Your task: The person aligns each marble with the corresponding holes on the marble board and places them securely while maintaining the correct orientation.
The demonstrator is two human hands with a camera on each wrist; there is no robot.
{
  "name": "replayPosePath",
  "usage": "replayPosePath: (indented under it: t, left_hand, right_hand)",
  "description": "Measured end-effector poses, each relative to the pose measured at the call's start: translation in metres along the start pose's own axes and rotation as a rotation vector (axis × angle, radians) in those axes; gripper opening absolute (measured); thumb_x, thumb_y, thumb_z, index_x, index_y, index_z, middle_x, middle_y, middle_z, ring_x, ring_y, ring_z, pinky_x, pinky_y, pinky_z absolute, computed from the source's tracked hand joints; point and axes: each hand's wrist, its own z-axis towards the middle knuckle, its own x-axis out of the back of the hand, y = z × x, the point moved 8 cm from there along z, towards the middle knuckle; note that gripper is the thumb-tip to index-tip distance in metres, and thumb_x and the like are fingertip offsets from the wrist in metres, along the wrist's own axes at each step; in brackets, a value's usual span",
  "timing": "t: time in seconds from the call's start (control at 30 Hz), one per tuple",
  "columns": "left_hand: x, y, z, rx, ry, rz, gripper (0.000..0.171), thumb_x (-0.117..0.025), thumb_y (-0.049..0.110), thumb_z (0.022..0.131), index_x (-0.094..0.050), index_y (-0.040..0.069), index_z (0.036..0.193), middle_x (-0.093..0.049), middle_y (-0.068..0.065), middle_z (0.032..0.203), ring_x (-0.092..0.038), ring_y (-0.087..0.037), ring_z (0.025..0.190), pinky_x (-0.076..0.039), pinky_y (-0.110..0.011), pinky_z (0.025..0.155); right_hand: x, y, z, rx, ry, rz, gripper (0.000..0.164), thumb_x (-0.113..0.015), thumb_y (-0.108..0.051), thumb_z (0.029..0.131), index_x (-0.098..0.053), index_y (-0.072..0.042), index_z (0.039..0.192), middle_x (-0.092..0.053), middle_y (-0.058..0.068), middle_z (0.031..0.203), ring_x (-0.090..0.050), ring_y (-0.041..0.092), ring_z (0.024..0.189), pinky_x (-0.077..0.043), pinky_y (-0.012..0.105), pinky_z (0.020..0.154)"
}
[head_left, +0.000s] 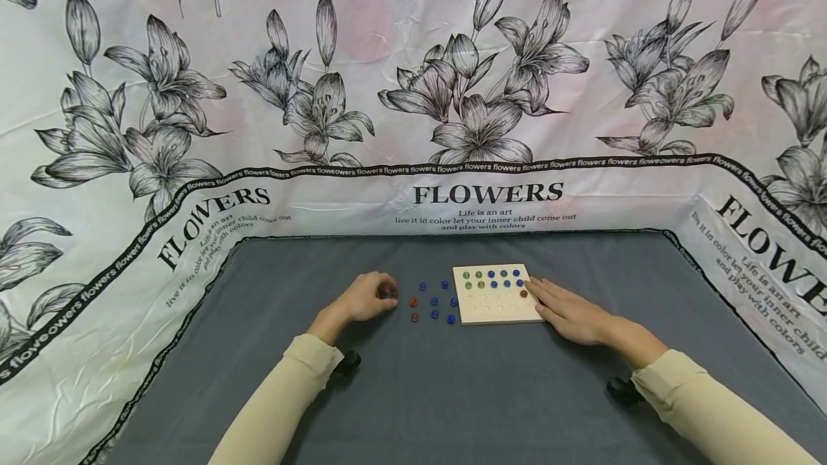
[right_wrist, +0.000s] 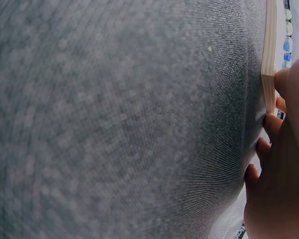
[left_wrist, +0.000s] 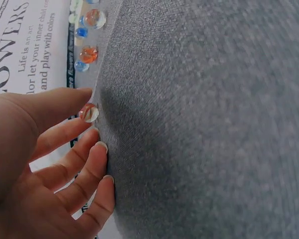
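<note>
"What's behind it all?"

"A pale cloth (head_left: 362, 113) printed with dark lilies and the word FLOWERS. Below it, the table (head_left: 400, 393) is covered in dark grey fabric."

"And the left hand (head_left: 365, 298)?"

"Its grip is together on a clear marble (left_wrist: 89, 113) with a reddish swirl, held between thumb and index finger, low over the table. The other fingers curl beside it."

"The right hand (head_left: 575, 314)?"

"It lies at the right edge of a pale wooden board (head_left: 484, 312), fingers fairly straight and touching it. That grip isn't clamped round anything."

"What sits on the board?"

"Two full rows at the back: green marbles (head_left: 479, 275) at the left, blue marbles (head_left: 504, 273) to their right. One brown marble (head_left: 523, 294) sits at the right end of the third row. The nearer hollows are bare."

"Anything loose?"

"Between the left hand and the board, two reddish marbles (head_left: 413, 302) and six loose blue ones (head_left: 434, 301). The rightmost blue ones lie just beside the board's left edge."
</note>
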Motion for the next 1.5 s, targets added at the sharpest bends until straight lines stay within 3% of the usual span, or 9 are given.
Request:
replayPosePath:
  t: [0.43,0.73,1.0,1.1,1.3,1.5]
  left_hand:
    - [-0.001,-0.001,0.002,0.104,0.018,0.002,0.009,-0.075,0.017,0.095,-0.070,0.013,0.102,-0.063,0.004,0.084,-0.056,-0.015,0.074,-0.046,-0.039,0.073]
    - [-0.001,-0.005,0.001,0.137,0.032,-0.019,0.010,-0.075,0.019,0.095,-0.071,0.013,0.101,-0.066,0.004,0.086,-0.060,-0.014,0.078,-0.048,-0.052,0.085]
    - [0.005,0.018,0.005,0.069,0.067,-0.173,0.009,-0.074,0.013,0.095,-0.070,0.008,0.101,-0.067,-0.002,0.088,-0.061,-0.016,0.075,-0.051,-0.035,0.067]
    - [0.006,0.027,0.005,0.064,0.066,-0.208,0.010,-0.074,0.013,0.095,-0.070,0.007,0.103,-0.068,-0.003,0.090,-0.062,-0.016,0.076,-0.051,-0.034,0.066]
    - [0.007,0.037,0.007,0.059,0.090,-0.225,0.010,-0.075,0.013,0.095,-0.071,0.007,0.101,-0.068,-0.002,0.090,-0.063,-0.016,0.079,-0.052,-0.034,0.068]
    - [0.007,0.047,0.009,0.008,0.112,-0.231,0.010,-0.075,0.014,0.094,-0.071,0.007,0.100,-0.070,-0.001,0.087,-0.064,-0.014,0.077,-0.052,-0.032,0.068]
  right_hand:
    - [0.000,0.004,0.000,0.037,0.040,0.005,0.055,-0.040,-0.029,0.112,-0.031,-0.001,0.159,-0.026,0.027,0.163,-0.022,0.052,0.148,-0.023,0.067,0.114]
    - [-0.011,0.019,0.006,0.012,0.007,0.021,0.057,-0.038,-0.033,0.113,-0.026,-0.006,0.162,-0.021,0.020,0.167,-0.017,0.045,0.153,-0.019,0.063,0.119]
    - [0.003,0.001,0.001,0.057,0.044,-0.008,0.054,-0.042,-0.026,0.112,-0.033,0.000,0.158,-0.029,0.027,0.162,-0.025,0.052,0.147,-0.025,0.064,0.116]
    - [0.004,-0.001,0.000,0.042,0.029,-0.004,0.054,-0.041,-0.026,0.112,-0.032,0.000,0.158,-0.027,0.027,0.163,-0.024,0.052,0.148,-0.023,0.066,0.115]
    - [0.004,-0.002,-0.001,0.005,-0.005,-0.012,0.055,-0.039,-0.027,0.113,-0.029,-0.001,0.160,-0.024,0.025,0.165,-0.021,0.050,0.150,-0.021,0.065,0.117]
    - [0.004,-0.002,-0.001,0.000,-0.006,-0.005,0.055,-0.039,-0.027,0.112,-0.029,-0.001,0.160,-0.024,0.025,0.165,-0.021,0.050,0.150,-0.021,0.066,0.117]
